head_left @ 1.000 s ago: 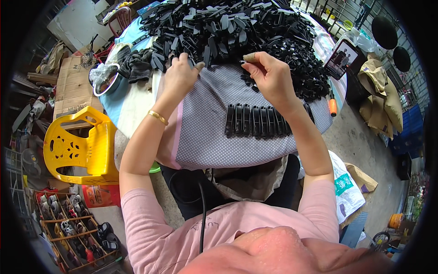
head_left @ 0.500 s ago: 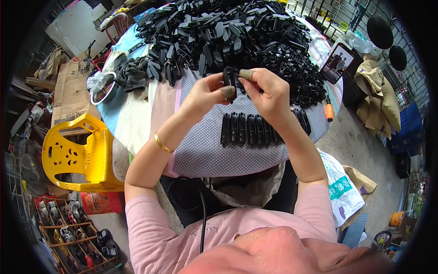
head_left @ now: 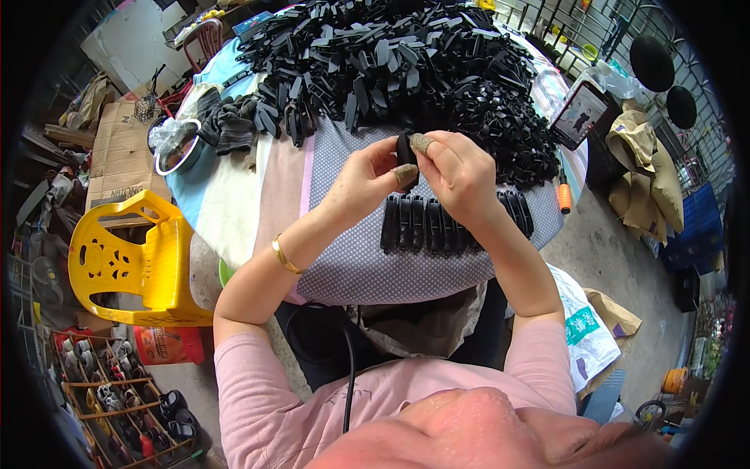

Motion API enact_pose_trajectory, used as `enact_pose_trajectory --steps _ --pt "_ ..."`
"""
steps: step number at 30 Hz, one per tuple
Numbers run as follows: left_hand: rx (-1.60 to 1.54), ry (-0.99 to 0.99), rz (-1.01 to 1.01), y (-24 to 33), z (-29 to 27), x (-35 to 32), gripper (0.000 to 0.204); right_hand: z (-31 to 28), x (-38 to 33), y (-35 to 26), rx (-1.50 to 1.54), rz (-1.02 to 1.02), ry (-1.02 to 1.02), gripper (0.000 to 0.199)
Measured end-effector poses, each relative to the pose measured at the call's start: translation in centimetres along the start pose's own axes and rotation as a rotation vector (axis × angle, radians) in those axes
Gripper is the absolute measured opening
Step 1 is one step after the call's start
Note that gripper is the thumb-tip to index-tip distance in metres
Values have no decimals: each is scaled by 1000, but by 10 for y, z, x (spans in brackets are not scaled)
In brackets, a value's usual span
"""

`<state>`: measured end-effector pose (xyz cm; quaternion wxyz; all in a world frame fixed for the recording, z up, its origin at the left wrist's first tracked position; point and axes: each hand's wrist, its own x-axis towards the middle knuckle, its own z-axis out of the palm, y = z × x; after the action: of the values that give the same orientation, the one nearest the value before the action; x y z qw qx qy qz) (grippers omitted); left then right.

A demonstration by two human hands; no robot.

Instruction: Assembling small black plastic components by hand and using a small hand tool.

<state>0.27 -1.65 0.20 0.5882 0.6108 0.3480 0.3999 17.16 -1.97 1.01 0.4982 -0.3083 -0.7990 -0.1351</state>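
Observation:
My left hand point(head_left: 363, 178) is closed on a narrow black plastic part point(head_left: 404, 150), held upright above the dotted cloth. The right hand point(head_left: 462, 173) has its thumb and index finger pinched against the same part's right side; anything smaller between those fingertips is hidden. Brownish wraps cover my left thumb and a right fingertip. Below the hands stands a row of similar black parts point(head_left: 412, 225), side by side, partly covered by my right wrist. Beyond them rises a heap of loose long black pieces point(head_left: 375, 59), with smaller black pieces point(head_left: 504, 117) piled at its right.
The round table has a patterned cloth point(head_left: 351, 270). At its left lie dark gloves point(head_left: 230, 125) beside a bowl point(head_left: 183, 162) with clear plastic. A phone point(head_left: 580, 117) and an orange-handled tool point(head_left: 564, 195) sit at the right edge. A yellow chair point(head_left: 168, 266) stands left.
My right fingers have come in against the black part, which now looks narrower and more edge-on. Both hands have shifted slightly, the left one to the right and lower.

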Motion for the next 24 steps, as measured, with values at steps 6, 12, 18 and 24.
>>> enact_pose_trajectory --steps 6,12,18,24 --pt "111 19 128 -4 -5 -3 41 -3 4 -9 138 103 -116 16" --pt "29 -27 35 -1 -11 -5 41 4 0 -5 233 70 -168 25" --pt "116 -1 -168 10 -22 -12 41 0 1 5 347 253 -204 24" --pt "545 74 -238 7 -27 -48 52 -9 -12 38 -92 423 -401 13"
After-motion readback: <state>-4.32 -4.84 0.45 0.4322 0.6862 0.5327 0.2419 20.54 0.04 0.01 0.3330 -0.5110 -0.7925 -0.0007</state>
